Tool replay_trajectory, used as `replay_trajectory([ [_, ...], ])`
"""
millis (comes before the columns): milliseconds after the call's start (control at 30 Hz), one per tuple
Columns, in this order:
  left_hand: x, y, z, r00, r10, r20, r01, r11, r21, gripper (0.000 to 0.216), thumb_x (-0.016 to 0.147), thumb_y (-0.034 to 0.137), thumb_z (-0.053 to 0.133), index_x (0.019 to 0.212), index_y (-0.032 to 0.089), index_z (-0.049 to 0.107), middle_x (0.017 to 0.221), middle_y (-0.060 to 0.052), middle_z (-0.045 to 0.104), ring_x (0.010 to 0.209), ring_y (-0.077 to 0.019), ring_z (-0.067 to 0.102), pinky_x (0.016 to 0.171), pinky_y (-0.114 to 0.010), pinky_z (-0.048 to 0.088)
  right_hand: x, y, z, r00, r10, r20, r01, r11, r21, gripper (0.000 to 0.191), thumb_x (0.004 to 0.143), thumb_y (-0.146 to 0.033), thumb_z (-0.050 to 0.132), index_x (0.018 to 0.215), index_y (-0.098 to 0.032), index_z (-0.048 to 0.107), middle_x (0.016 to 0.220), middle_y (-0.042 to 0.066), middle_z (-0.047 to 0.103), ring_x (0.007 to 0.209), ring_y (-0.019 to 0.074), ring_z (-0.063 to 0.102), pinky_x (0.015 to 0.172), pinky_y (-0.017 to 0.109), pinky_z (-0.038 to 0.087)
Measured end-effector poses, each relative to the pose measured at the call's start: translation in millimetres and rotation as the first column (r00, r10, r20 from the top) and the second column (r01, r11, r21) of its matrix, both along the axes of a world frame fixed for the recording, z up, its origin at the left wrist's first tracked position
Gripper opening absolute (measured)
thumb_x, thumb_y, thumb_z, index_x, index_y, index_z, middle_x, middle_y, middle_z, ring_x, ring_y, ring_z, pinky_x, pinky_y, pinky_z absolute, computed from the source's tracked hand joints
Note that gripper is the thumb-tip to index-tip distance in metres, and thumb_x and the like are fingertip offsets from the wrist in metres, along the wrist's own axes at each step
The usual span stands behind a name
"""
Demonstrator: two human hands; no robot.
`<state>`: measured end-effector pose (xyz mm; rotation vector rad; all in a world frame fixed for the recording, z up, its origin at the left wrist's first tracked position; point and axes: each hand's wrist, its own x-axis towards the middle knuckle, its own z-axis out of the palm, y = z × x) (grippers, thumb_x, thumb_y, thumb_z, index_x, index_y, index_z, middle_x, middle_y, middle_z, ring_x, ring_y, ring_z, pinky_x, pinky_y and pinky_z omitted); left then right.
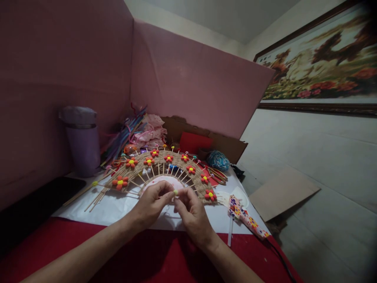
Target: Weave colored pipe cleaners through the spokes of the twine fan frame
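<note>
My left hand [154,204] and my right hand [193,212] meet fingertip to fingertip over the white sheet. Pinched between them is a small pale yellow-green piece [176,192], too small to make out clearly. Just behind them stands a fan-shaped woven twine craft [138,172] on thin wooden sticks, dotted with red, orange and yellow flowers. Its inner half-circle [165,181] is pale with pinkish spots and partly hidden by my hands. Coloured bits cap several stick ends, such as the yellow one [94,183] at the left.
A flower-patterned glue gun [246,216] with a cord lies at the right. Behind the craft are a blue yarn ball [218,160], scissors [218,175], red paper [194,143] and pink crumpled material [151,129]. A purple tumbler [82,145] stands left; loose sticks [98,198] lie nearby.
</note>
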<state>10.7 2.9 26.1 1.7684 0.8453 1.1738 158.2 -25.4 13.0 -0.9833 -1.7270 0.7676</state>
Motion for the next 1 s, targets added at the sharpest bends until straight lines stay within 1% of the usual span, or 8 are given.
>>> replay_trajectory([
  [133,-1,1,-0.6,1.0,-0.011,0.025,0.011,1.0,0.008,0.019,0.079,0.031,0.055,0.069,0.015,0.052,0.066,0.001,0.051,0.062,-0.0112,0.047,0.057,-0.023,0.04,1,-2,2.7,0.998,-0.045,0.042,0.041,0.994,0.104,0.01,0.084,-0.018,0.048,0.081,-0.017,0.057,0.071,0.0,0.054,0.065,0.0119,0.048,0.061,0.024,0.036],
  [267,-2,-1,-1.9,0.997,-0.01,0.071,0.007,0.999,0.043,0.015,0.077,0.03,0.059,0.081,0.015,0.06,0.075,-0.002,0.059,0.069,-0.0137,0.053,0.062,-0.026,0.044,2,-1,3.4,0.998,-0.037,0.055,0.034,0.998,0.054,0.013,0.084,-0.019,0.047,0.076,-0.016,0.056,0.065,-0.002,0.048,0.059,0.0106,0.041,0.056,0.023,0.033],
  [367,-1,-3,-1.4,0.996,-0.032,0.089,0.025,0.997,0.072,0.014,0.077,0.027,0.059,0.078,0.014,0.064,0.077,-0.004,0.062,0.073,-0.0149,0.055,0.066,-0.027,0.045,2,0,2.7,0.998,-0.045,0.047,0.043,0.998,0.044,0.017,0.083,-0.019,0.047,0.068,-0.016,0.052,0.06,-0.004,0.039,0.056,0.0098,0.035,0.053,0.022,0.03],
  [467,-1,-2,0.0,0.998,0.03,0.06,-0.033,0.999,0.042,0.013,0.074,0.027,0.063,0.073,0.014,0.064,0.069,-0.003,0.062,0.065,-0.0131,0.053,0.061,-0.024,0.043,1,-2,3.1,0.996,-0.048,0.074,0.043,0.997,0.065,0.015,0.084,-0.02,0.047,0.073,-0.015,0.055,0.06,-0.004,0.042,0.056,0.0099,0.035,0.053,0.023,0.03],
  [600,-3,0,-1.4,0.999,0.026,0.042,-0.027,0.999,0.024,0.013,0.073,0.026,0.064,0.07,0.014,0.063,0.067,-0.002,0.06,0.064,-0.0123,0.052,0.059,-0.024,0.043,1,-5,5.3,0.993,-0.053,0.11,0.043,0.995,0.094,0.017,0.085,-0.022,0.046,0.075,-0.014,0.058,0.06,-0.003,0.043,0.055,0.0101,0.036,0.053,0.023,0.03],
  [700,0,1,-6.8,0.995,0.059,0.082,-0.058,0.998,-0.022,0.014,0.07,0.026,0.065,0.065,0.014,0.06,0.064,0.0,0.058,0.061,-0.011,0.05,0.056,-0.022,0.042,0,-6,5.9,0.987,-0.072,0.142,0.053,0.99,0.129,0.017,0.085,-0.022,0.046,0.073,-0.015,0.056,0.059,-0.003,0.044,0.055,0.0105,0.038,0.053,0.024,0.03],
  [833,5,0,-11.5,0.986,0.096,0.134,-0.078,0.988,-0.132,0.018,0.068,0.027,0.065,0.062,0.015,0.054,0.052,0.005,0.05,0.047,-0.0067,0.043,0.042,-0.017,0.035,-1,-4,3.6,0.982,-0.107,0.156,0.087,0.987,0.132,0.017,0.084,-0.021,0.047,0.068,-0.016,0.052,0.059,-0.003,0.045,0.054,0.0104,0.039,0.053,0.024,0.03],
  [1000,4,-2,-2.6,0.998,0.006,0.066,0.011,0.969,-0.246,0.024,0.073,0.037,0.058,0.066,0.015,0.053,0.051,0.005,0.049,0.035,-0.0054,0.039,0.03,-0.017,0.03,1,1,2.9,0.99,-0.116,0.08,0.112,0.992,0.05,0.021,0.085,-0.025,0.048,0.067,-0.017,0.051,0.058,-0.004,0.042,0.052,0.0092,0.035,0.051,0.022,0.03],
])
